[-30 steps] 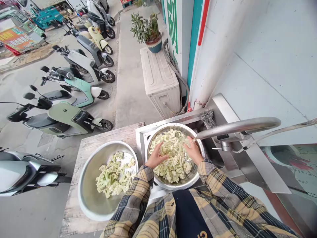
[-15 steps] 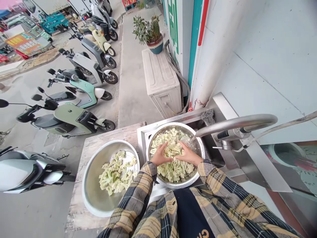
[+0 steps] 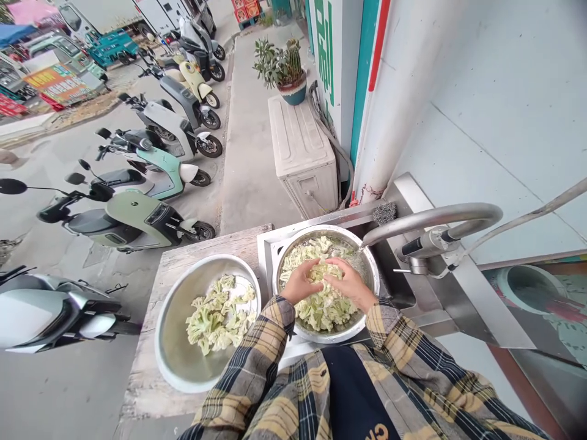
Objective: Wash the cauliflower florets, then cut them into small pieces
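we are working over a round metal basin [image 3: 326, 338], and we are holding both hands inside its rim, above and among the cauliflower florets [image 3: 328, 315]. our left hand [image 3: 299, 283] is reaching in from the basin's near left side, its thumb and fingers curving apart toward the middle. our right hand [image 3: 351, 284] is coming in from the basin's near right side and is mirroring that curve, so that we are making a loose cup around the pieces at the basin's centre. florets are lying between the two hands, just beneath them and also beyond the fingertips, with the largest bunch resting on the basin's near side. we are seeing thumb and forefinger standing apart on each hand, but we cannot tell whether the lower, hidden fingers are gripping any piece. water is pooling around the florets, showing best along the basin's far right side, where the tip of a curved faucet [image 3: 431, 215] is hanging over the rim. a steel sink [image 3: 266, 250] is holding the basin, and a grey scouring pad [image 3: 384, 212] is lying beyond the basin to the right. just left of the basin, a wider metal bowl [image 3: 181, 330] is sitting on a weathered wooden board [image 3: 151, 366], and more cut cauliflower [image 3: 208, 321] is lying in it. well beyond the basin, a potted plant [image 3: 292, 91] is standing on a white outdoor air-conditioner unit [image 3: 302, 140], while parked scooters [image 3: 137, 214] are lining the ground far to the basin's left.
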